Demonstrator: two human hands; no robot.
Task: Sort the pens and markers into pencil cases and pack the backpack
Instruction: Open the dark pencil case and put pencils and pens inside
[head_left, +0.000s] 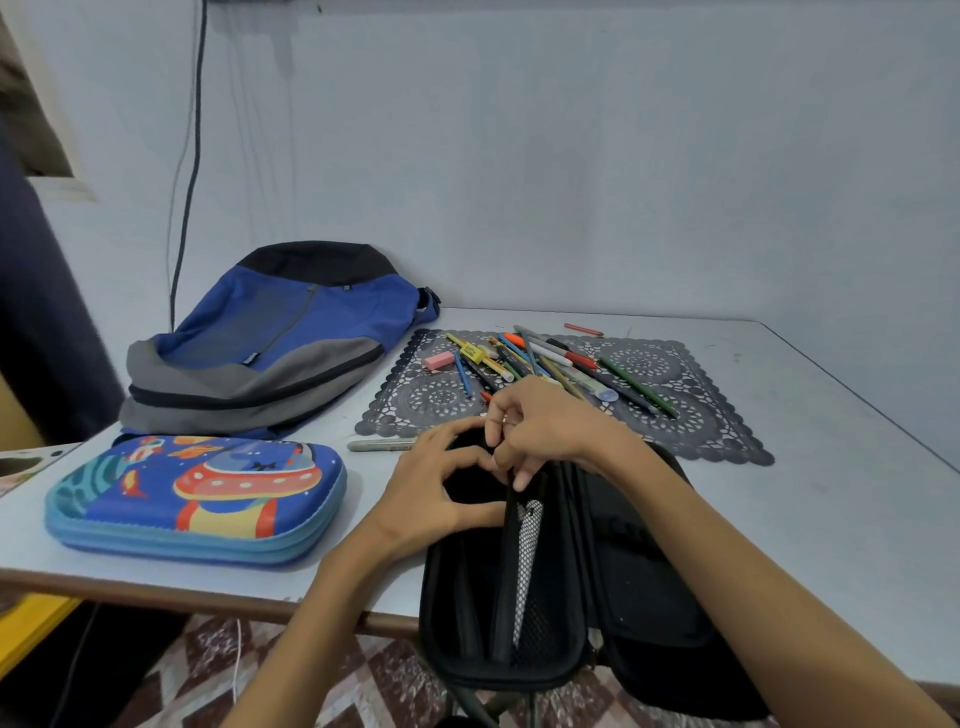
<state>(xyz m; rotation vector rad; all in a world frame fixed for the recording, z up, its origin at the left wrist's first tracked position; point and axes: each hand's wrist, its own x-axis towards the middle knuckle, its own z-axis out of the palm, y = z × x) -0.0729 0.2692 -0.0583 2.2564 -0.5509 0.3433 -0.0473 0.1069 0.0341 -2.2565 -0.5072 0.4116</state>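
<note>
A black pencil case (613, 571) lies open at the table's front edge, overhanging it, with a mesh divider inside. My left hand (436, 493) grips the case's far left rim. My right hand (535, 431) is curled over the case's far end; its fingers pinch something small and dark that I cannot make out. Behind the hands, a pile of pens, pencils and markers (540, 364) lies on a dark lace mat (691, 421). A blue cartoon pencil case (197, 499) sits closed at the left. A blue and grey backpack (275, 338) lies flat behind it.
A grey marker (382, 445) lies alone between the mat and the blue case. A pink eraser (439, 360) rests on the mat, and a red pen (583, 329) lies near the wall. A cable (191, 171) hangs down the wall at the left.
</note>
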